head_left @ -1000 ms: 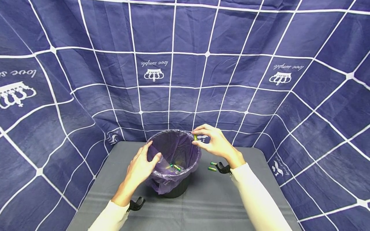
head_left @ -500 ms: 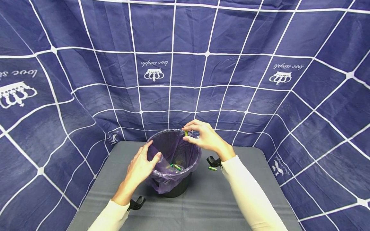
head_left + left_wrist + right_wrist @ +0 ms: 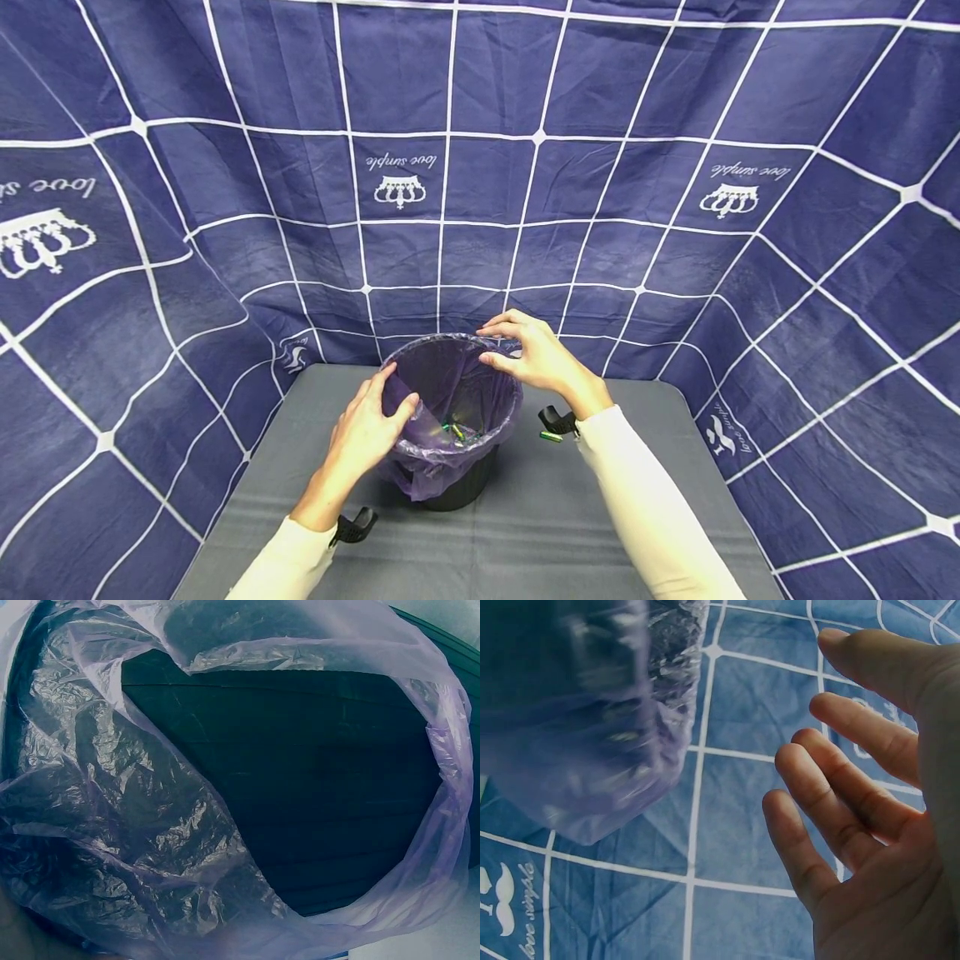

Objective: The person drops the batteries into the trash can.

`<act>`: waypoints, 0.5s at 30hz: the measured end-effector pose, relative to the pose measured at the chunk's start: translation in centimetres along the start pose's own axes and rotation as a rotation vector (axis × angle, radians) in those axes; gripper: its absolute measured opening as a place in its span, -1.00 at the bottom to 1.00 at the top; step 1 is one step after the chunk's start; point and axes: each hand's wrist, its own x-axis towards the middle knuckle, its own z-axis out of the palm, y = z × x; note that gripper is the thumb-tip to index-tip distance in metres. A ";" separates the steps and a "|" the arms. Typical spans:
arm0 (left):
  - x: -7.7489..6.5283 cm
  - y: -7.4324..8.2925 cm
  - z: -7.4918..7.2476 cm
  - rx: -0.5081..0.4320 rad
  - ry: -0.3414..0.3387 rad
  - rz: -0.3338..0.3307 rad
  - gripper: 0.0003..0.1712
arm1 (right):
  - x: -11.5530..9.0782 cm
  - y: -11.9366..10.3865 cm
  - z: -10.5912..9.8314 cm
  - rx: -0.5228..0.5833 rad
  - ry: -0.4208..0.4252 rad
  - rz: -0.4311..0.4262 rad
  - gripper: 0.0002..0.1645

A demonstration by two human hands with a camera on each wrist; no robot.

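A black bin (image 3: 456, 492), lined with a thin purple trash bag (image 3: 438, 471), stands on the grey table. My left hand (image 3: 367, 429) rests at its left rim, fingers and thumb spread and fairly straight against the bag. Past the bin's right rim, my right hand (image 3: 536, 354) hovers with fingers apart and holds nothing. The right wrist view also shows those fingers (image 3: 802, 787) spread, beside the bag (image 3: 622, 765). Several green and gold batteries (image 3: 457, 432) lie at the bottom of the bin. Another battery (image 3: 551, 436) is on the table below my right wrist.
Blue cloth (image 3: 480, 183) with white grid lines hangs behind the grey table (image 3: 585, 517) and on both sides. Black wrist mounts (image 3: 354, 527) jut from both wrists. In the left wrist view, the bag's loose edge (image 3: 446, 772) hangs around the bin's dark ribbed wall (image 3: 300, 780).
My right hand moved left over the bin's rim with a battery, then let it go; the battery is no longer between its fingers. My left hand stayed at the rim.
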 end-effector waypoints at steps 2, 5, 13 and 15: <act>-0.1 0.1 0.0 -0.001 0.004 0.003 -0.06 | -0.4 0.2 0.0 0.007 0.002 0.015 -0.54; -0.1 0.1 -0.1 -0.005 0.004 0.007 -0.07 | -1.0 0.7 0.1 0.008 0.019 0.024 -0.56; -0.2 0.2 -0.2 -0.002 -0.003 0.004 -0.07 | -2.5 1.8 0.1 0.014 0.050 0.066 -0.58; -0.2 0.2 -0.2 -0.001 -0.004 0.004 -0.07 | -3.0 2.2 0.0 0.016 0.052 0.080 -0.58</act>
